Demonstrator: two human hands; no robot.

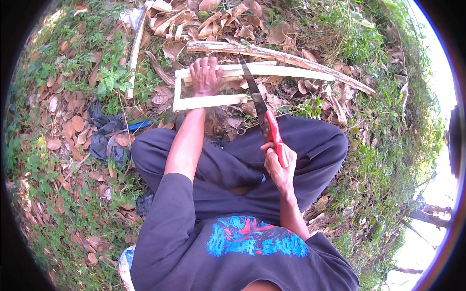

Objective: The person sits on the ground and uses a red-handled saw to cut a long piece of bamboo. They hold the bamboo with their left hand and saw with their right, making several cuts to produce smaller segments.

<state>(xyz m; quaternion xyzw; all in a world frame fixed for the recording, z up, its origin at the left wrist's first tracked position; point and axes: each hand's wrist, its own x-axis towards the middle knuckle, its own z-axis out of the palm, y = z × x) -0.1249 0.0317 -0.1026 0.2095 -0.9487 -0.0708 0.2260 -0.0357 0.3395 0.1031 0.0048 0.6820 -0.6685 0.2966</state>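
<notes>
My right hand (281, 166) is closed round the red handle of a handsaw (257, 97). Its dark blade points up and to the left, and its tip reaches the pale wooden strips. My left hand (206, 77) lies over the left end of a pale wooden frame (209, 101), fingers bent over its far bar and holding it down. A short upright joins that bar to a nearer one whose right end is free. A long pale strip (296, 72) runs right from the far bar, under or beside the blade; exactly how they touch is hard to see.
A longer, bark-edged wooden piece (286, 57) lies beyond the frame. Another pale stick (137, 53) stands out at the left. Near my left knee are a dark plastic bag (104, 131) and a blue object (140, 125). Dry leaves and wood scraps (174, 22) cover the ground.
</notes>
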